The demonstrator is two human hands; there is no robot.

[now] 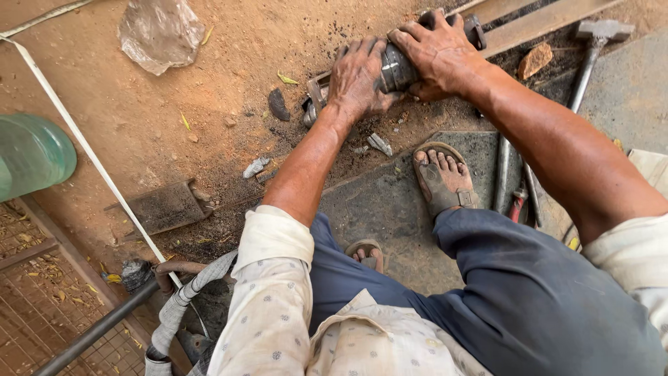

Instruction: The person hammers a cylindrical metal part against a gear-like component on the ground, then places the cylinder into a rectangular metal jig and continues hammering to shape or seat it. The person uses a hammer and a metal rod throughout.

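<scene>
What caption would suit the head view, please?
Both hands, left hand and right hand, grip a grimy metal cylinder on the dirt ground.

A person squats on dusty brown ground, both hands on a dark metal cylinder (396, 67) that lies across a metal bracket (316, 90). The left hand (360, 78) presses over the cylinder's near end, fingers spread; the right hand (437, 50) wraps its far end. A sandalled foot (442, 178) rests on a grey mat (390, 209) just below the hands. A hammer (591, 56) lies well to the right, near a small brown stone (534, 60). A crumpled plastic bag (160, 31) sits at the upper left, a green bottle (31, 157) at the left edge, and a flat rusty plate (165, 207) beside a white strap (83, 146).
</scene>
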